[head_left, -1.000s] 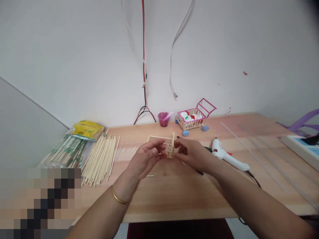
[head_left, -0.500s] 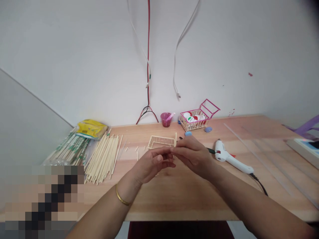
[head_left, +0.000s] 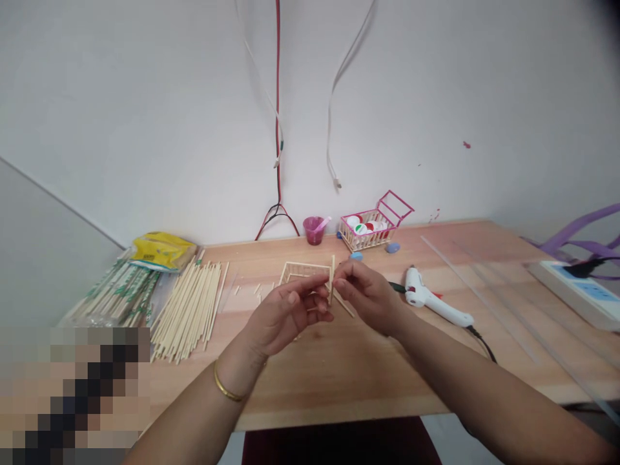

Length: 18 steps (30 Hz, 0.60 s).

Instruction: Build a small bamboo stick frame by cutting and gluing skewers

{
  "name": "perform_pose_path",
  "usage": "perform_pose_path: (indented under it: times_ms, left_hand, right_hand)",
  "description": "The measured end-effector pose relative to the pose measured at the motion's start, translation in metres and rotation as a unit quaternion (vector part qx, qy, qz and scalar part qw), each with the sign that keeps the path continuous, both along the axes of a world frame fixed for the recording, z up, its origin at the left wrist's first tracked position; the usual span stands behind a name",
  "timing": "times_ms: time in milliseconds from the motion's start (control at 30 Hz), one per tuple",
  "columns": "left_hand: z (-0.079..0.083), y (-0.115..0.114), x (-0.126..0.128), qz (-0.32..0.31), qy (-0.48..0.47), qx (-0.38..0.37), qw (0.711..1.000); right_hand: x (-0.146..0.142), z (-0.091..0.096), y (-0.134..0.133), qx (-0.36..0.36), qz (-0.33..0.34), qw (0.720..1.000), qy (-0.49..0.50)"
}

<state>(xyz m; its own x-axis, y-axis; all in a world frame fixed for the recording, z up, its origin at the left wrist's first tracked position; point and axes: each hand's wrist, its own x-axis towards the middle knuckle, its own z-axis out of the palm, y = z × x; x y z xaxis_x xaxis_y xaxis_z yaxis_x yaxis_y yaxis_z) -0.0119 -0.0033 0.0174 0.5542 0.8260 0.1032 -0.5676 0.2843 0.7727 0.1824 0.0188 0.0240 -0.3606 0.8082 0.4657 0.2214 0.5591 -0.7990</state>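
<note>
Just ahead of me, my right hand (head_left: 371, 296) is closed in a pinch at a short upright wooden stick (head_left: 332, 266). My left hand (head_left: 290, 313) has its fingers stretched out and the thumb apart; its fingertips come up to the same stick from the left. Behind the left fingers stands a small rectangular frame of thin wooden sticks (head_left: 306, 265), partly hidden by the hand. Whether the upright stick is joined to this frame I cannot tell. Another loose stick (head_left: 345, 305) slants below the right fingers.
Left lie a pile of wooden sticks (head_left: 190, 313), packaged sticks (head_left: 109, 290) and a yellow packet (head_left: 162, 252). At the back are a pink cup (head_left: 314, 231) and a pink-trimmed stick basket (head_left: 358, 242) holding caps. Right are a white glue gun (head_left: 436, 303) and a power strip (head_left: 581, 294).
My view has turned slightly right. The right fingers have drawn back a little from the left fingertips, and more of the upright stick and the slanting stick now shows.
</note>
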Motion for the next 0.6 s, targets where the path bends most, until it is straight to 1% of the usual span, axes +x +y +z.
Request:
perform_pose_path:
  times_ms: [133,200,267,333,433,533,600]
  left_hand:
    - [0.000,-0.002,0.002,0.044,0.030,0.019,0.998]
    - [-0.002,-0.002,0.003,0.071,0.050,0.034,0.996]
    - [-0.002,-0.002,0.004,0.100,0.080,0.066,0.990]
    - [-0.002,-0.003,0.004,0.133,0.124,0.114,0.977]
    - [0.001,-0.006,0.003,0.191,0.216,0.195,0.937]
    - [0.006,-0.010,0.003,0.250,0.297,0.274,0.880]
    - [0.008,-0.012,0.004,0.283,0.330,0.331,0.838]
  right_hand:
    - [-0.001,-0.002,-0.005,-0.036,0.066,0.997,0.018]
    - [0.000,-0.002,-0.006,-0.049,0.089,0.994,0.044]
    - [0.001,-0.001,-0.006,-0.056,0.097,0.992,0.062]
    - [0.003,0.002,-0.005,-0.042,0.076,0.995,0.047]
    - [0.003,0.006,-0.004,0.008,0.017,1.000,-0.007]
    - [0.001,0.006,-0.004,0.056,-0.023,0.997,-0.036]
    - [-0.002,0.004,-0.003,0.088,-0.042,0.994,-0.055]
